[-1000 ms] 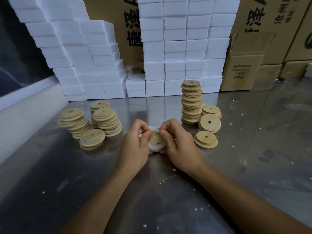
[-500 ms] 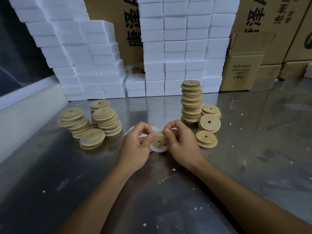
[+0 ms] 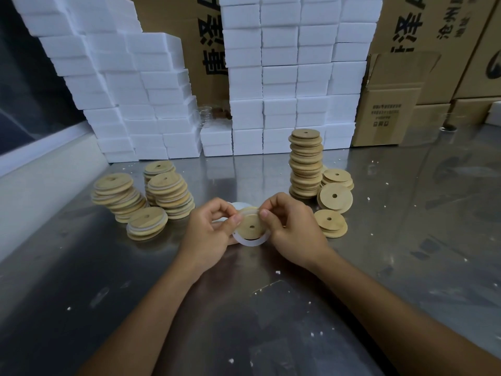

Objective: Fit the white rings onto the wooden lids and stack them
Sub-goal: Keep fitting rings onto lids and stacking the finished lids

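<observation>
Pinching lid (image 3: pixel 250 226) and, seemingly, ring (image 3: pixel 250 242): both hands (image 3: pixel 208 232).

Two hands (image 3: pixel 210 230) (image 3: pixel 294 232), one held wooden lid (image 3: pixel 250 226), one white ring (image 3: pixel 252 242), four left lid stacks (image 3: pixel 168 194), four right (image 3: pixel 305 164).

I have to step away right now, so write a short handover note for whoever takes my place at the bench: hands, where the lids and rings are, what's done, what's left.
Left hand and right hand: both pinch the wooden lid held just above the steel table, working the white ring onto it; the ring hangs loose at the lower edge, not yet seated.
More white rings lie behind the left hand.
Done: lids with white rims stacked at left.
Left: the tall stack and the loose lids at right show no rings.
Next, probably: seat this ring, add the lid to the left stacks.
</observation>
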Demonstrator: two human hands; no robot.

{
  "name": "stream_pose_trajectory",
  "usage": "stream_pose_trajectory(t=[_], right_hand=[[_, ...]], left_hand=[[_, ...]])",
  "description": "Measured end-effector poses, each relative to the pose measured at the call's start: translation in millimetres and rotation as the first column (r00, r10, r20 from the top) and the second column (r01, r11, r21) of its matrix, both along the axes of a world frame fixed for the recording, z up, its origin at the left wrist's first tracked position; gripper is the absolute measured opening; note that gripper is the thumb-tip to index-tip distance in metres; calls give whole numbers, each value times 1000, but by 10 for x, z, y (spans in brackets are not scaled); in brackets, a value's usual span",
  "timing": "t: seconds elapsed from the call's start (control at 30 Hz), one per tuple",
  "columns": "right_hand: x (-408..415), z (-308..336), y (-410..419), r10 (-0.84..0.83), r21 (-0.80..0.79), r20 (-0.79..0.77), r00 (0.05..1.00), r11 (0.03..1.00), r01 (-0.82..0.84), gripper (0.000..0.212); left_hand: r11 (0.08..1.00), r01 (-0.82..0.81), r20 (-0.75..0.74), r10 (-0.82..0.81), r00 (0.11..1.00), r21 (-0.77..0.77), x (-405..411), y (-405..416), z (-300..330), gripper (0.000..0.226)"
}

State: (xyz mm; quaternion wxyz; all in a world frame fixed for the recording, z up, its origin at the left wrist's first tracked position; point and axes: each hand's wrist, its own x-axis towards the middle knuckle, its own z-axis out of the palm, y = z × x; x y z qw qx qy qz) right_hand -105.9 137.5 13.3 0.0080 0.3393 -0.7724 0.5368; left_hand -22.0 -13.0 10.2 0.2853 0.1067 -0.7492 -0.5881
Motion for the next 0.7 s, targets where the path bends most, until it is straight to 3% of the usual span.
stream_pose_trajectory(t=[0.23,0.5,0.6,0.7], right_hand=[[-13,55,37,-7,46,-52,999,999,10,20],[-19,-8,18,-7,44,-90,996,999,11,10],[-49,-57,30,-1,73,-4,1000,997,1,8],[-56,-73,34,-3,24,31,1000,1000,2,6]], left_hand=[[998,19,48,-22,999,64,29,-45,36,14],[994,-3,31,-1,1000,111,20,-61,1,19],[986,-46,36,41,998,160,1,-91,-43,22],[995,-36,50,31,998,91,7,-130,-75,24]])
